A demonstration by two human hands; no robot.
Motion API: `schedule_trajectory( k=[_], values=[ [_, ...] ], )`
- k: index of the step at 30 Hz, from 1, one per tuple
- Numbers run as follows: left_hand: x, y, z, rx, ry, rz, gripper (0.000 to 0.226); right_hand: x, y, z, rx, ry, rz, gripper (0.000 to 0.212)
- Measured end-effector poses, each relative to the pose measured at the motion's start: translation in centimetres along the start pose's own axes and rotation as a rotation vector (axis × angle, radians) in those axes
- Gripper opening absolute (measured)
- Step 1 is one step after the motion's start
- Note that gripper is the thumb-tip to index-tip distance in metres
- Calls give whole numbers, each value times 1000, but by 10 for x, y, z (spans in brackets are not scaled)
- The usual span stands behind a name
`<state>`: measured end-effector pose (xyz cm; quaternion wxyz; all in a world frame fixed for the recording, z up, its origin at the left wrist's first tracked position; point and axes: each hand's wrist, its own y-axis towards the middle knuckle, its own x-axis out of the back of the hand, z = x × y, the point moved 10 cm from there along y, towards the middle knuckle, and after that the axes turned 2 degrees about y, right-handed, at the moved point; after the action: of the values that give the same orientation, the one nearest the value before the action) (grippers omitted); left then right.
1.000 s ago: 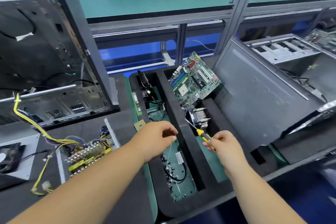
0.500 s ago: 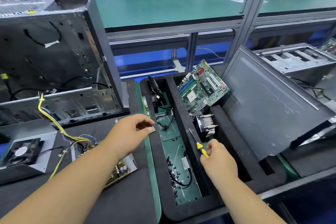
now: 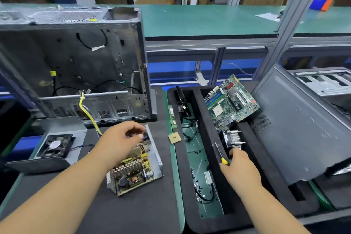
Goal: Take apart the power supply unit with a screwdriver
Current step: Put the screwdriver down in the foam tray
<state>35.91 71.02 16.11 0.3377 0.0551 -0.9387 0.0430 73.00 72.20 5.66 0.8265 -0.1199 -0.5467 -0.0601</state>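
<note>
Left hand (image 3: 121, 138) now over board (image 3: 133, 171)

Open computer case (image 3: 79, 66) stands at the bench's back-left; motherboard (image 3: 230, 102) leans in the foam tray (image 3: 203, 119); CPU chip (image 3: 174, 137) lies beside it.

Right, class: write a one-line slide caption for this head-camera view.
Left hand reaches over the opened power supply board while the right hand holds the yellow screwdriver over the foam tray.

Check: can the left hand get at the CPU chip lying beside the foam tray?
Probably yes. The CPU chip lies bare on the mat just right of the left hand, nothing over it. The hand's fingers are curled above the PSU board, whether on something I cannot tell, so it may need to let go first.
</note>
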Motion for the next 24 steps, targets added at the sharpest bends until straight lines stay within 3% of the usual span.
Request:
schedule_trajectory(
  k=[5, 10, 13, 16, 18, 21, 24],
  values=[
    [33, -4, 38, 61, -35, -54, 18, 14, 2, 68, 143, 87, -46, 36],
    [68, -10, 79, 139, -31, -128, 15, 17, -22, 195, 539, 181, -8, 32],
    [83, -15, 100, 181, 109, -138, 13, -11, -56, 272, 862, -17, 141, 44],
    [71, -16, 114, 187, 207, 37, 13, -58, -85, 310, 1060, -373, 283, 66],
    [63, -17, 115, 145, 335, 109, 19, -79, -93, 319, 1111, -521, 314, 73],
    [60, -14, 100, -51, 564, 105, 28, -98, -93, 322, 1107, -646, 336, 77],
    [52, -15, 95, -188, 777, 169, 34, -100, -90, 323, 1067, -656, 337, 68]
  ],
)
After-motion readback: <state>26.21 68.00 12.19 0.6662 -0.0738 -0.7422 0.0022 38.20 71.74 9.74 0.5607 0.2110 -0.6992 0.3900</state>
